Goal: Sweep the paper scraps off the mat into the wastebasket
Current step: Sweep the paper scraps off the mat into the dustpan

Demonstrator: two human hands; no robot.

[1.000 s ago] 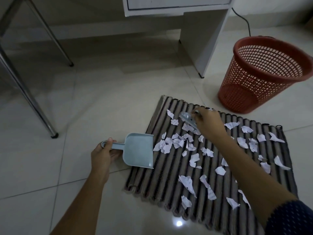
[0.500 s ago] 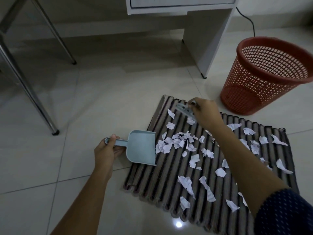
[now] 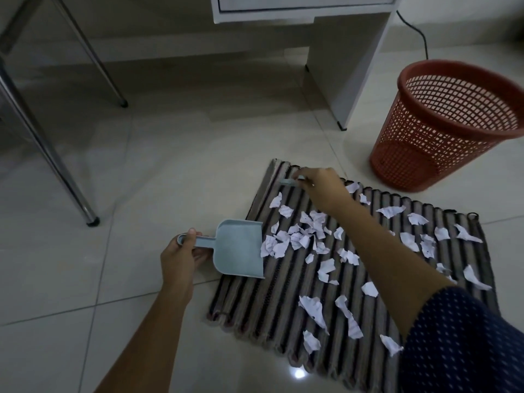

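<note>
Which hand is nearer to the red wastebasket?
Right. The right hand is at the mat's far edge, apart from the wastebasket. The left hand holds the dustpan farther left.

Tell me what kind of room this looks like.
Probably a home room or small office: a tiled floor, a white desk with a cable behind it, and a red mesh wastebasket beside a striped mat.

Paper scraps, mat, wastebasket and dustpan: positions on the floor

White torn paper scraps [image 3: 295,239] lie scattered across the striped ribbed mat [image 3: 255,302], densest just beside the open mouth of the pale blue dustpan [image 3: 238,248], whose front edge rests on the mat's left part. The red mesh wastebasket [image 3: 453,131] stands upright, apart from the mat's far right corner.
</note>
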